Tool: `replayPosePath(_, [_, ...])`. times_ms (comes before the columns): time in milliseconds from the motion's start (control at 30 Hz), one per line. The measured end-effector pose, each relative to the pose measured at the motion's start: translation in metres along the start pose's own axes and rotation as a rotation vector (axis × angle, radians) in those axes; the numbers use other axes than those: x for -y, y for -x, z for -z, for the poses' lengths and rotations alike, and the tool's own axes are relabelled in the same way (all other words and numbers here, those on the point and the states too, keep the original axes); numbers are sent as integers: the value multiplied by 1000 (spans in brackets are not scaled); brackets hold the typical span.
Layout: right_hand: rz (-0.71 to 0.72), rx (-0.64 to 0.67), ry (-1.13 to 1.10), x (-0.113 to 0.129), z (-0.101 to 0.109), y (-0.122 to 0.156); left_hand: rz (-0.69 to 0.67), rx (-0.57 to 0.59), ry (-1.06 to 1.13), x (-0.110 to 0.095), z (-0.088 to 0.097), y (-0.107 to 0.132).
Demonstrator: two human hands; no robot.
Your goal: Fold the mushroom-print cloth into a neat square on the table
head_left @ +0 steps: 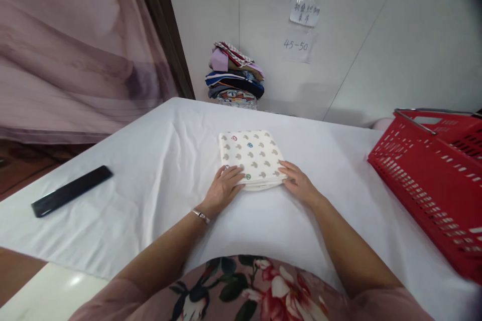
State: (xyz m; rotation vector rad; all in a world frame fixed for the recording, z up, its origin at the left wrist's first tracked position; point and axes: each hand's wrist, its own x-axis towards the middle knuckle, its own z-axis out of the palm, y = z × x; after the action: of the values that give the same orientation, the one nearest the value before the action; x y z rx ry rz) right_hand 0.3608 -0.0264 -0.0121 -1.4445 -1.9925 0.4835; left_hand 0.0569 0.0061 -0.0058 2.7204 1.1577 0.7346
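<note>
A folded white tablecloth [256,155] with grey mushroom shapes and a few coloured ones lies in a neat square on the white-covered table. My left hand [224,188] is closed on its near left corner, with the fingers over the top and the thumb along the front edge. At the near right corner, my right hand [299,183] grips the cloth in the same way, fingers on the upper layer. Several layers show along the near edge. The undersides of both hands are hidden.
A red plastic basket [437,180] with a metal handle stands at the right. On the left lies a long black object [71,190]. Beyond the far edge is a stack of folded fabrics [235,77] against the wall. A pink curtain [75,50] hangs at the left.
</note>
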Motion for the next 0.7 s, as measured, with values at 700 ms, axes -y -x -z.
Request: replayPosePath(700, [66,-132,177,5,0,-1,-5,-83,8,1,-5,2])
